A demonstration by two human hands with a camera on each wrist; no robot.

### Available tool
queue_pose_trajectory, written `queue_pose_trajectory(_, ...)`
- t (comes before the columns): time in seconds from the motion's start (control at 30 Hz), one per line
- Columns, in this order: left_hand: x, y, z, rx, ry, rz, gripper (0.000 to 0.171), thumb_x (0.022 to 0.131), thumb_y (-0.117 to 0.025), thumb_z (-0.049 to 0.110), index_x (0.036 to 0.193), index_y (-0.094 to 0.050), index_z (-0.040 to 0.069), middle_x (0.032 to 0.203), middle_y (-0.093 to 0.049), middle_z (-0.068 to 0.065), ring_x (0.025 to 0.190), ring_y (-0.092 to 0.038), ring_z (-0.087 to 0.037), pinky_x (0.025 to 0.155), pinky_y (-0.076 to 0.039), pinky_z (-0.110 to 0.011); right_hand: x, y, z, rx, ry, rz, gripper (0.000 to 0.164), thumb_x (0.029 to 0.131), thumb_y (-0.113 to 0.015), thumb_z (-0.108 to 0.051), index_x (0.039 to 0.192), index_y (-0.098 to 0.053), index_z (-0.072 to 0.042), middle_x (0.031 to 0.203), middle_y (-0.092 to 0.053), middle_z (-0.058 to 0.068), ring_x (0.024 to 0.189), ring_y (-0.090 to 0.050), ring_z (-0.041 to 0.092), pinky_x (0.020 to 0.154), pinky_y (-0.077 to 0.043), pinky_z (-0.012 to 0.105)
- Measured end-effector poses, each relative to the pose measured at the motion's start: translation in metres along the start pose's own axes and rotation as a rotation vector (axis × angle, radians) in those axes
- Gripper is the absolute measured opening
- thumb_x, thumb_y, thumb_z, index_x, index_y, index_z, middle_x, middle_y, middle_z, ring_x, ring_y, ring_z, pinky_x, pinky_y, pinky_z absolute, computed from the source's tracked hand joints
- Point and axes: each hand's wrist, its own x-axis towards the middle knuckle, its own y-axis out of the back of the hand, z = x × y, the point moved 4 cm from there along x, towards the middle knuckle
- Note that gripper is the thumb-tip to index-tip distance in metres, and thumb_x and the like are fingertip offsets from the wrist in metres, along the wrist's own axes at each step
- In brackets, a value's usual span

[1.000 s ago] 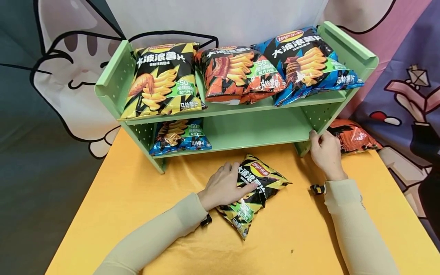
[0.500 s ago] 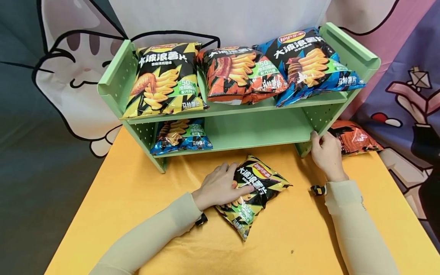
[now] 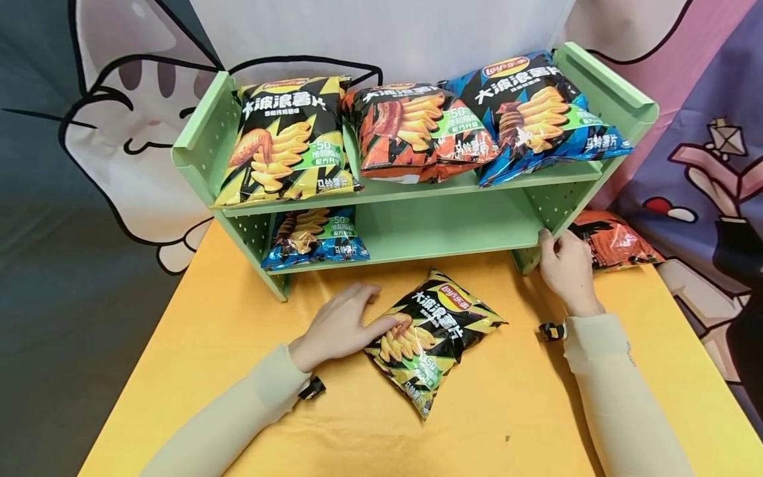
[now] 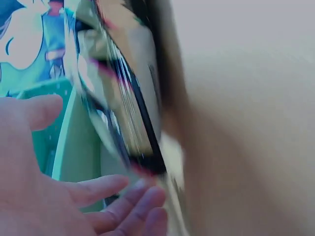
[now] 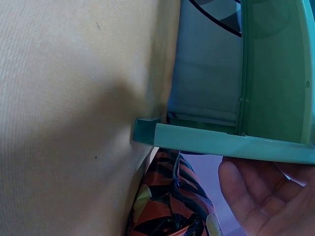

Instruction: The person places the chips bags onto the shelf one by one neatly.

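A black and yellow bag of potato chips [image 3: 438, 331] lies flat on the table, turned at an angle. My left hand [image 3: 342, 328] is at its left side, fingers loosely extended and the thumb over the bag's edge. In the left wrist view, the spread fingers of my left hand [image 4: 74, 191] do not close round the blurred chip bag [image 4: 123, 93]. My right hand [image 3: 566, 268] grips the lower right side panel of the green shelf rack [image 3: 447, 225]. The right wrist view shows curled fingers of that hand [image 5: 261, 196] against the panel's outer face; the thumb is hidden there.
Across the upper tier stand a yellow-black chip bag [image 3: 286, 142], a red one [image 3: 417, 132] and a blue one [image 3: 530, 119]. A blue bag [image 3: 316, 235] sits at the lower tier's left end. Behind the rack's right side lies a red bag [image 3: 620, 242]. Yellow cloth [image 3: 507, 411] covers the table.
My left hand has slid left off the middle of the black and yellow chip bag, uncovering its printed chips. The bag and my right hand have stayed put.
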Motion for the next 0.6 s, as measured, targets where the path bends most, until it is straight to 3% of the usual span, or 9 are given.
queue_pose_trajectory(0.1, -0.011, 0.012, -0.018, -0.037, 0.022, 0.088, 0.067, 0.095, -0.063, 0.06, 0.138, -0.062, 0.009, 0.122, -0.069, -0.004, 0.11, -0.067, -0.022, 0.094, -0.055, -0.044, 0.0, -0.002, -0.001, 0.001, 0.005, -0.004, 0.038, 0.105, -0.048, -0.029, 0.08, -0.062, -0.004, 0.079, -0.062, 0.018, 0.071, -0.053, 0.033, 0.066, -0.034, 0.037)
queue_pose_trajectory(0.37, -0.04, 0.049, -0.054, -0.1, 0.1, 0.266, 0.037, 0.097, -0.07, 0.038, 0.121, -0.071, 0.01, 0.101, -0.074, 0.001, 0.088, -0.068, -0.014, 0.078, -0.054, -0.032, 0.001, -0.001, -0.001, -0.01, 0.01, 0.011, 0.039, 0.105, -0.049, -0.03, 0.078, -0.06, -0.005, 0.074, -0.057, 0.016, 0.068, -0.047, 0.029, 0.065, -0.031, 0.03)
queue_pose_trajectory(0.47, -0.05, 0.065, -0.065, -0.116, 0.094, 0.418, 0.02, 0.095, -0.072, 0.029, 0.107, -0.075, 0.012, 0.088, -0.073, 0.004, 0.074, -0.064, -0.01, 0.067, -0.05, -0.023, 0.001, 0.0, -0.001, -0.014, 0.008, 0.008, 0.039, 0.105, -0.048, -0.03, 0.078, -0.06, -0.005, 0.074, -0.057, 0.016, 0.067, -0.045, 0.028, 0.065, -0.03, 0.03)
queue_pose_trajectory(0.6, -0.064, 0.088, -0.078, -0.164, 0.037, 0.702, 0.005, 0.089, -0.073, 0.013, 0.085, -0.075, 0.009, 0.072, -0.07, 0.001, 0.059, -0.054, -0.005, 0.056, -0.041, -0.014, 0.0, -0.001, -0.001, -0.015, 0.005, 0.002, 0.04, 0.105, -0.047, -0.03, 0.078, -0.06, -0.004, 0.075, -0.058, 0.017, 0.068, -0.047, 0.03, 0.066, -0.031, 0.032)
